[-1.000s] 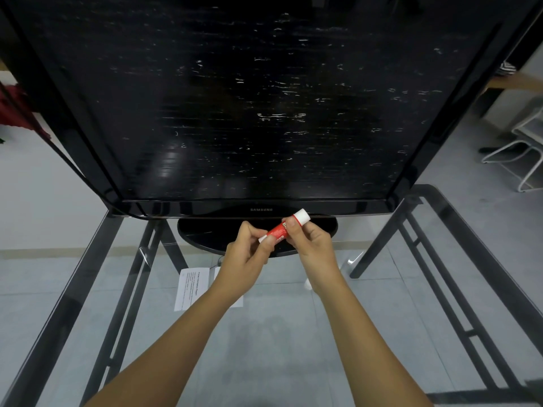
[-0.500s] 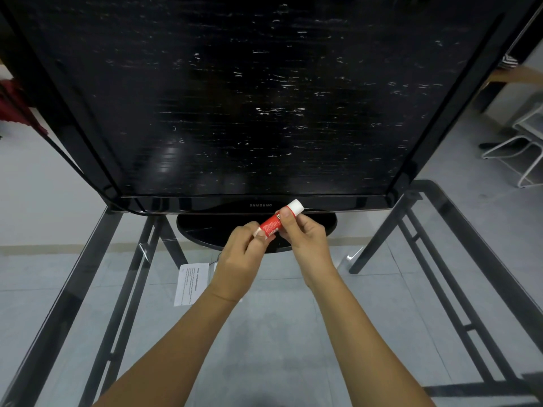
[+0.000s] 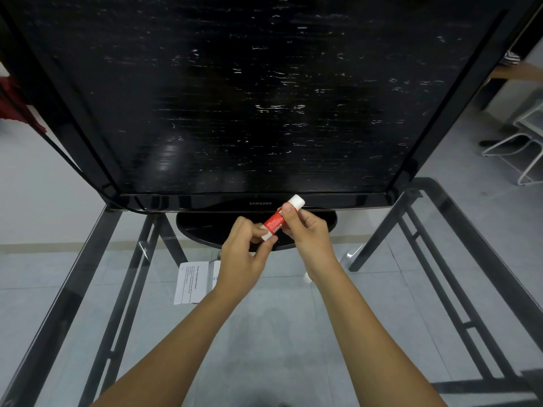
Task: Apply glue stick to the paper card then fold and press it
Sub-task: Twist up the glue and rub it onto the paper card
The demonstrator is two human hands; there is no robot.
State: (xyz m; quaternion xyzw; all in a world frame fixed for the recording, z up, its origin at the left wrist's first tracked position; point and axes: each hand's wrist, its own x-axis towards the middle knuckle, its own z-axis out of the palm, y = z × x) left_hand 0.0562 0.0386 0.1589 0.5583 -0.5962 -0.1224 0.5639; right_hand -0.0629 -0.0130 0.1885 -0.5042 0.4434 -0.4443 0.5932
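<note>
Over the glass table [image 3: 88, 289], in front of the TV: both hands meet around a glue stick, held up off the surface.
Glue stick [image 3: 277, 220]: red body, white at both ends, tilted so the upper white end points up and to the right, toward the bottom edge of the TV [image 3: 264, 98].
Right hand [image 3: 308, 233]: closed around the red body, thumb lying across the label near the top.
Left hand [image 3: 245, 254]: pinching the lower white end between thumb and fingers, rest of the fingers curled in.
Paper card [image 3: 192, 282]: flat on the glass, below and left of the hands, partly hidden by the left wrist, with small print on it that's too small to read.
TV stand [image 3: 205, 230]: black oval base sitting on the glass right behind the hands.
Small white thing [image 3: 307, 278]: just beside the right wrist on the glass, honestly can't tell what it is.
</note>
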